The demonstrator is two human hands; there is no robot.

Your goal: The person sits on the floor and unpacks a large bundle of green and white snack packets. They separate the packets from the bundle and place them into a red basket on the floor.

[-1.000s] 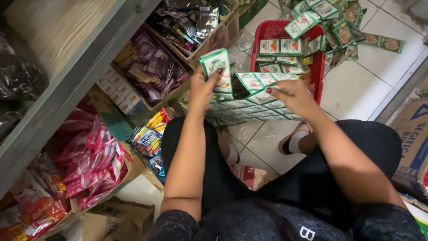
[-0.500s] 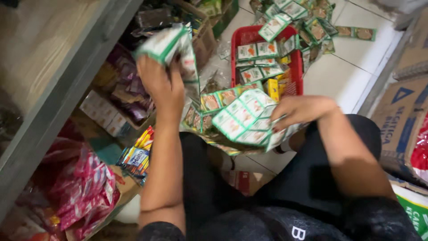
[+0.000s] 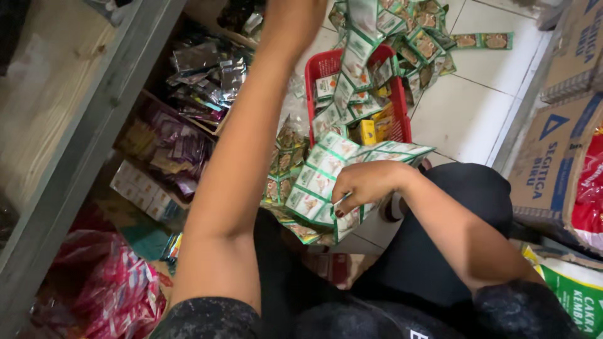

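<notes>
Green-and-white strips of small joined paper sachets (image 3: 323, 179) lay bunched over the person's lap, and the right hand (image 3: 361, 185) was closed on them, fingers curled around the top edge of the bunch. The strips hung down from that hand, just in front of a red plastic basket (image 3: 326, 66) that stood on the white tiled floor (image 3: 468, 119).

The left arm reached far up, and the left hand (image 3: 295, 16) was cut off by the top of the picture, so I could not tell if it was open or closed. A long string of green sachets (image 3: 361, 37) hung down just beside that hand and dropped into the red basket. More green sachets lay in the basket, with a small yellow packet (image 3: 369, 132) among them.

On the left stood a grey wooden shelf (image 3: 75, 144). Under it sat a brown cardboard box of shiny silver packets (image 3: 207, 69) and a heap of purple packets (image 3: 179, 150). Lower down lay a pile of red and pink plastic bags (image 3: 116, 289). On the right, well apart from the hands, stood a big brown cardboard carton with blue print (image 3: 559, 150).
</notes>
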